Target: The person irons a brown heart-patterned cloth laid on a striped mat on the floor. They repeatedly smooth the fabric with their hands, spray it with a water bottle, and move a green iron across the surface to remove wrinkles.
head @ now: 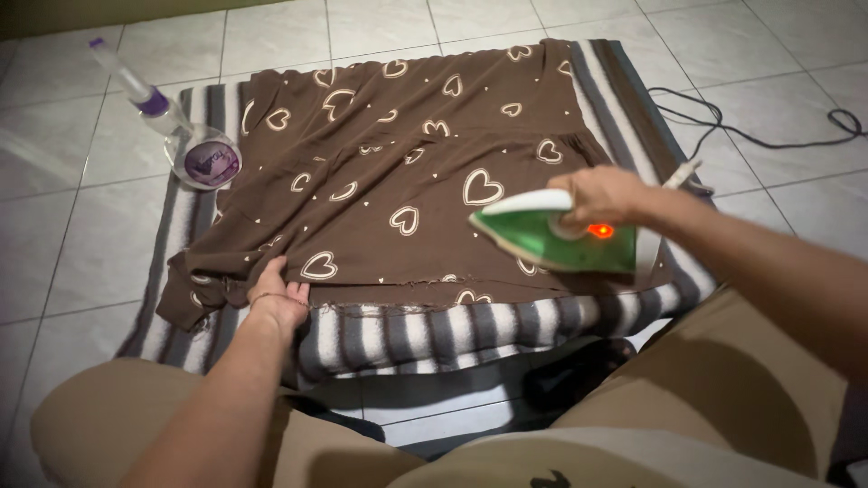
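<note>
Two hands working: right hand [604, 194] clenched around green iron [553, 239], left hand [278, 294] flat, fingers released, pinning brown heart-print garment [398, 172] just beside.

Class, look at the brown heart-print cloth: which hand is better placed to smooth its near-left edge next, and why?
Probably the left hand: it already rests on the cloth at that edge, while the right hand grips the green iron.

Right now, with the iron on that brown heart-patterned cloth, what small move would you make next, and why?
Probably slide the green iron leftward along the near hem. The right hand grips its handle, its red light glows, and it sits at the right end of the brown cloth. The left hand presses the hem flat at the other end, and small wrinkles show between them.
</note>
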